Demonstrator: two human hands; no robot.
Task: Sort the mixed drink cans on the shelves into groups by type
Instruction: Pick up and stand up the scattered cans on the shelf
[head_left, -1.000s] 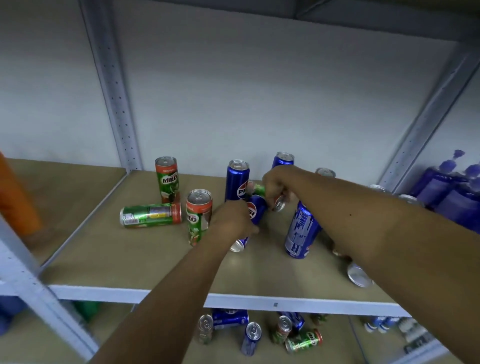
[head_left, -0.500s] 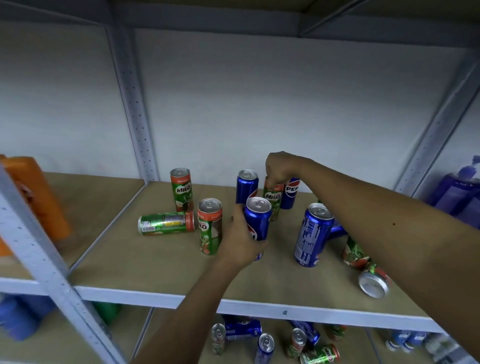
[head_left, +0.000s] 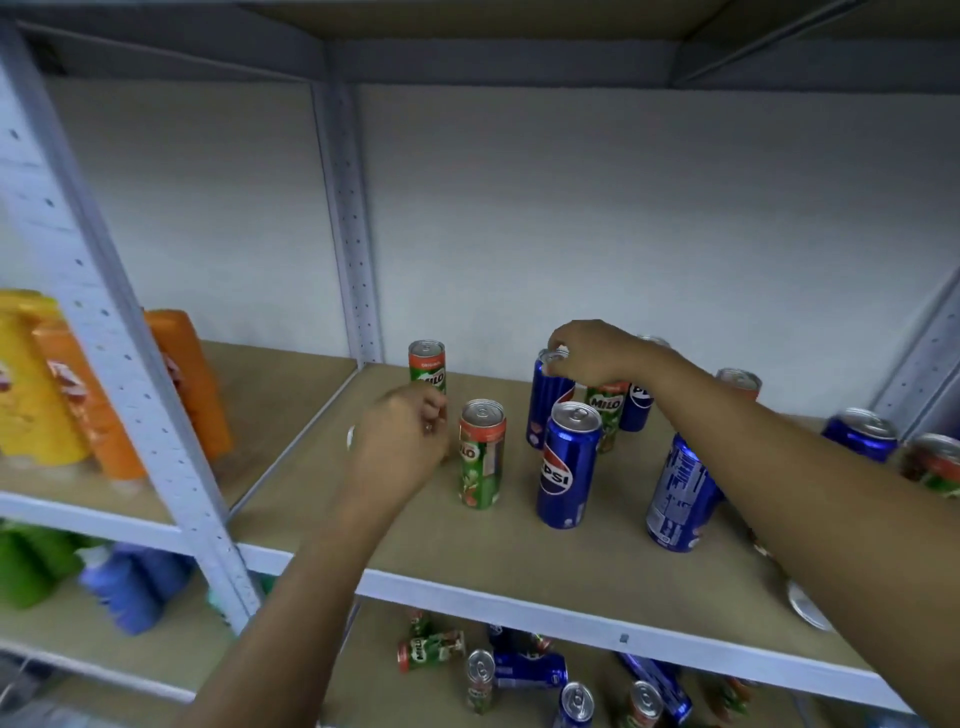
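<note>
Grey metal shelving with tan boards stands against a pale wall, and the middle shelf (head_left: 332, 483) carries the mixed cans. From the grip outward: the right hand (head_left: 592, 351) has its fingertips pinched on the rim of a blue cola can (head_left: 545, 410) standing upright at the back. The left hand (head_left: 400, 441) hangs with fingers loosely curled beside a green malt can (head_left: 480, 457); a can end shows just behind it, but I cannot tell whether it holds anything.

Sorting looks barely begun. Two green cans stand toward the left, the second (head_left: 428, 366) further back. Blue cans cluster in the middle, one (head_left: 566, 467) in front and another (head_left: 680, 493) to its right, yet a green can (head_left: 605, 410) sits wedged among them, touching its blue neighbours. More cans of both kinds remain mixed at the right, behind the right forearm, and one seems to lie on its side near the front edge.

Below, the lower shelf (head_left: 363, 675) holds a jumble of toppled and upright cans (head_left: 480, 680), untouched. Orange and yellow bottles (head_left: 187, 374) fill the bay to the left.
</note>
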